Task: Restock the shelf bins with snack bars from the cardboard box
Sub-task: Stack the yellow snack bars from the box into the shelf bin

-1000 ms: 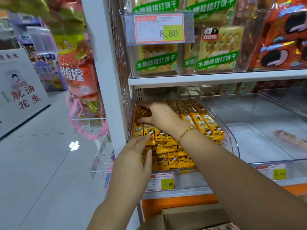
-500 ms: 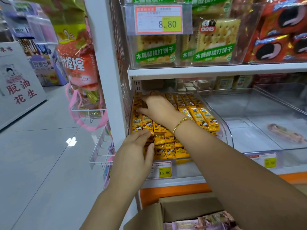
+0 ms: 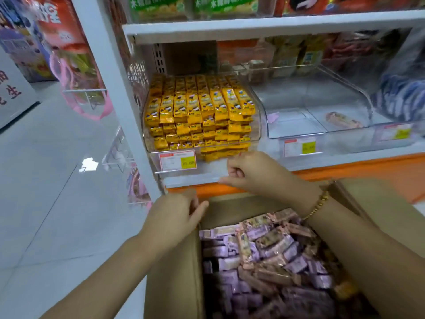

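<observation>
An open cardboard box (image 3: 173,275) below the shelf holds several purple and brown snack bars (image 3: 264,256). My left hand (image 3: 174,218) is at the box's far left corner, fingers relaxed against the flap's edge. My right hand (image 3: 251,174) hovers above the box's far edge, in front of the shelf lip, fingers curled and holding nothing. A clear bin (image 3: 259,125) on the shelf is packed with yellow snack bars (image 3: 197,107). The clear bin to its right (image 3: 299,132) holds one wrapped bar (image 3: 342,120).
An orange strip (image 3: 358,166) runs under the shelf's edge, with price tags (image 3: 178,160) on the bin fronts. A white upright post (image 3: 108,72) stands left of the bins, with hanging snack bags (image 3: 69,49) and wire hooks beside it. Grey floor tiles (image 3: 46,192) lie to the left.
Both hands have come out of the yellow bin and dropped to the cardboard box. The view has tilted down, showing the box's contents.
</observation>
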A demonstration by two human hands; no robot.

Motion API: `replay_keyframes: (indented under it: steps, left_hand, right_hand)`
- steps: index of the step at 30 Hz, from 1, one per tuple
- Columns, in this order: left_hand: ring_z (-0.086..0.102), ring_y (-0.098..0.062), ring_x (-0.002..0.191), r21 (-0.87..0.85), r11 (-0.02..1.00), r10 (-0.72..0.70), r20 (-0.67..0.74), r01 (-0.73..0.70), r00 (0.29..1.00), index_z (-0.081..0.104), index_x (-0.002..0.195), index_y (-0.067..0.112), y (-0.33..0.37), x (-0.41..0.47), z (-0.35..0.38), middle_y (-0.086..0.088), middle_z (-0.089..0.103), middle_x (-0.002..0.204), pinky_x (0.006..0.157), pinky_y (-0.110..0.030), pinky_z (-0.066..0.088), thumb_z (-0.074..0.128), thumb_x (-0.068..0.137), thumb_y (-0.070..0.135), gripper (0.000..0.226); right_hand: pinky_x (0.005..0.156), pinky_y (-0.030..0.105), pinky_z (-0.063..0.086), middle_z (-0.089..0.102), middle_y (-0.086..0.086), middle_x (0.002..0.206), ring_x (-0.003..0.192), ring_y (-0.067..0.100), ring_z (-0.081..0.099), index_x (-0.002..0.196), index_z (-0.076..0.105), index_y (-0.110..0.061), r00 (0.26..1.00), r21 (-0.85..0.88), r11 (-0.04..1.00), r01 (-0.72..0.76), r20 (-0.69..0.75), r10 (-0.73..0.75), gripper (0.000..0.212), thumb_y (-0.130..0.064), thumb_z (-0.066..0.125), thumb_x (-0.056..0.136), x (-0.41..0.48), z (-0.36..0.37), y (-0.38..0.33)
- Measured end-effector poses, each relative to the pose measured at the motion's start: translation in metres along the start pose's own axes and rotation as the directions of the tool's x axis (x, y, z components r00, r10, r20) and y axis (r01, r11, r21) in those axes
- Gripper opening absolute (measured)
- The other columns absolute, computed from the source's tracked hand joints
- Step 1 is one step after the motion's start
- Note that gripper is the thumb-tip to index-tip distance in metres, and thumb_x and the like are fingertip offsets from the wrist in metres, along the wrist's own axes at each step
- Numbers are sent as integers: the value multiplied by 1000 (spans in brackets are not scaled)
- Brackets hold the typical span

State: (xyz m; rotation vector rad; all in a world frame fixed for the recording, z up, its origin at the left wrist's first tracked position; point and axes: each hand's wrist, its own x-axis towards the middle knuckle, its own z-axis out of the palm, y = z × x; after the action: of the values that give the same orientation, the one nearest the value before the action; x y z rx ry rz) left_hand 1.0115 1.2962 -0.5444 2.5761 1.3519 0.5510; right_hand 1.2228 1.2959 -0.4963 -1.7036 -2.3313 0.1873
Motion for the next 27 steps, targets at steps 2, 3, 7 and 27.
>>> replay_keyframes:
  steps: [2,3,7,27]
  left_hand:
    - [62,-20,81,29,998,-64,115,61,991,50,83,27,-1,-18,23,5,63,77,66,-32,46,46,91,46,21]
    - [61,-19,88,45,996,-87,148,82,985,52,88,29,-1,-28,34,6,63,86,70,-32,48,46,90,45,17]
    - [59,-17,101,-19,998,-47,299,55,953,54,113,25,23,-61,66,4,61,113,79,-31,46,50,92,34,23]
    - [62,-3,72,-404,888,209,783,222,586,70,94,16,100,-87,124,-1,70,87,65,-18,49,82,69,35,34]
  right_hand:
    - [64,31,34,53,-5,73,72,13,46,77,56,-16,983,-1,996,-92,163,91,31,-44,62,88,-21,23,25]
    - [65,30,35,57,-2,77,74,15,50,80,57,-15,961,-18,988,-153,230,153,30,-44,61,89,-31,34,38]
    - [74,33,49,66,8,93,87,25,62,92,65,-11,840,-94,929,-359,402,365,27,-37,66,87,-77,73,94]
    - [86,29,48,59,10,127,105,23,60,131,50,-8,302,-514,842,-167,786,540,46,-11,64,87,-219,125,175]
